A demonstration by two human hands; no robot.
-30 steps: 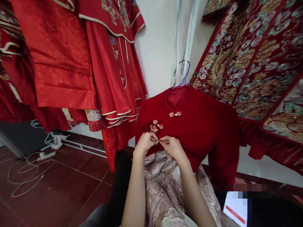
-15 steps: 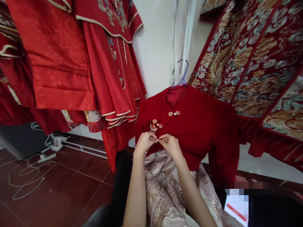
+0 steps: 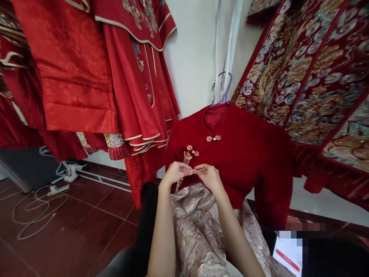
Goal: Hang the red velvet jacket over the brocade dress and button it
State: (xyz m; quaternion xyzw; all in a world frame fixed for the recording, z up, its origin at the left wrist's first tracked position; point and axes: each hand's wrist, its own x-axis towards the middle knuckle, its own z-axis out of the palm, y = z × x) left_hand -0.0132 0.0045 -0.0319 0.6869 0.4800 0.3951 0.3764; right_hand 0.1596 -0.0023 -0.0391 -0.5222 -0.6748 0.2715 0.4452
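A dark red long-sleeved jacket (image 3: 230, 154) hangs in front of me on a purple hanger (image 3: 227, 90). At its lower front, my left hand (image 3: 177, 172) and my right hand (image 3: 208, 175) meet, fingertips pinched on a small beaded flower clasp (image 3: 193, 171). Fingers partly cover that clasp. Just above it sits a second flower clasp (image 3: 192, 150), from which a fan-shaped tassel ornament (image 3: 187, 157) dangles. Another flower clasp (image 3: 213, 138) lies below the collar. Under the jacket's hem falls a pale pink brocade skirt (image 3: 198, 227) with a metallic pattern.
Red garments (image 3: 77, 77) hang along the left. Embroidered panels (image 3: 311, 88) hang on the right. White rack poles (image 3: 223, 46) rise behind the hanger. A white cable (image 3: 37, 207) coils on the tiled floor (image 3: 86, 231). At bottom right a lit phone screen (image 3: 288, 254) shows.
My hands stay at the same clasp, with the right fingers shifted slightly and the clasp showing a little more between them. The whole view has moved slightly.
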